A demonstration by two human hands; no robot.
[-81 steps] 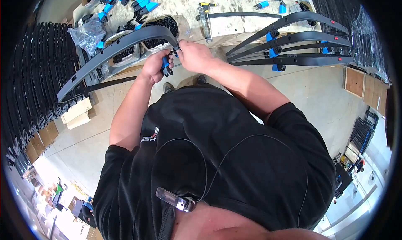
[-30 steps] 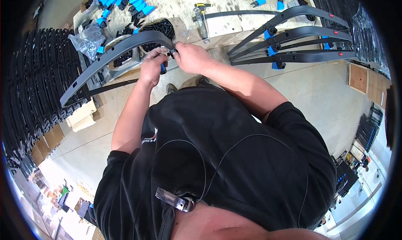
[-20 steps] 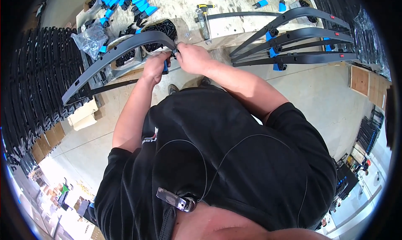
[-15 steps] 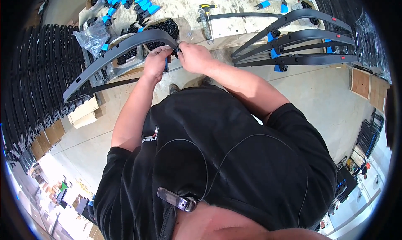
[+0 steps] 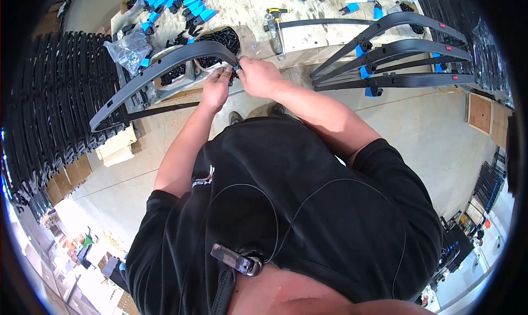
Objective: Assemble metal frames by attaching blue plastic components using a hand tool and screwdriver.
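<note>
A long grey-black curved plastic bar (image 5: 159, 66) with a thinner dark strip beneath it arcs across my left side. Its bent right end meets my hands. My right hand (image 5: 261, 78) is closed, with thumb and fingers pinching that end. Just left of it and slightly nearer me, my left hand (image 5: 215, 89) has its fingers pressed together under the bar's end. What these fingers hold is mostly hidden; a small dark and bluish bit shows between the hands.
On the workbench (image 5: 247, 7) lie blue plastic parts (image 5: 179, 1), a box of small black pieces (image 5: 223, 40), a yellow-handled hammer-like tool (image 5: 278, 26) and a plastic bag (image 5: 129, 51). Three similar bars (image 5: 407, 52) with blue parts stand at right. Black bars (image 5: 60, 95) are stacked at left.
The whole view has shifted slightly. My left hand's fingers have straightened, and the blue part by them shows less. My right hand stays at the bar's end.
</note>
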